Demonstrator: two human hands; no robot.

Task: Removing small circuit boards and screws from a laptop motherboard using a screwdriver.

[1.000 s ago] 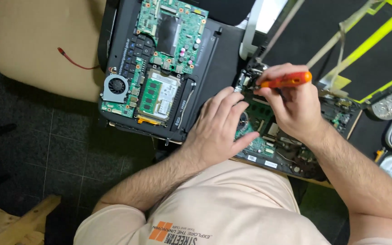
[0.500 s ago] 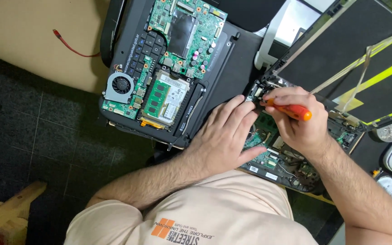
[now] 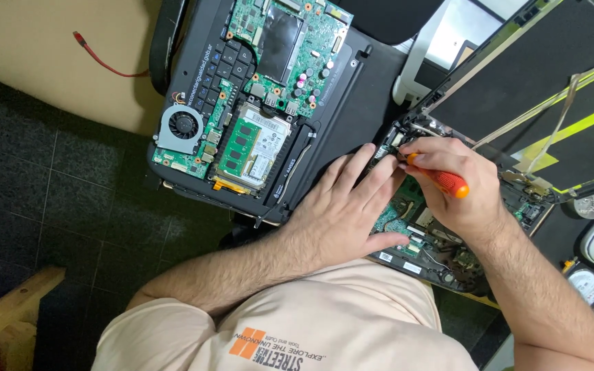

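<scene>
My right hand (image 3: pixel 458 189) grips an orange-handled screwdriver (image 3: pixel 441 179), its tip pointing down-left into the corner of an opened laptop base (image 3: pixel 441 257) near the hinge. My left hand (image 3: pixel 345 209) lies flat, fingers spread, on that laptop's green circuit board (image 3: pixel 394 214), right beside the screwdriver tip. The laptop's lid (image 3: pixel 537 89) stands open behind, with yellow tape strips on its dark back.
A second opened laptop (image 3: pixel 242 117) lies to the left with its green motherboard, memory module and round fan (image 3: pixel 183 127) exposed. A red cable (image 3: pixel 97 58) lies on a beige surface at top left. A hard drive (image 3: pixel 589 285) and a wooden piece (image 3: pixel 8 309) sit at the edges.
My right hand has tilted the screwdriver from lying level to pointing down into the hinge corner. The view has shifted; my left hand stays flat on the board.
</scene>
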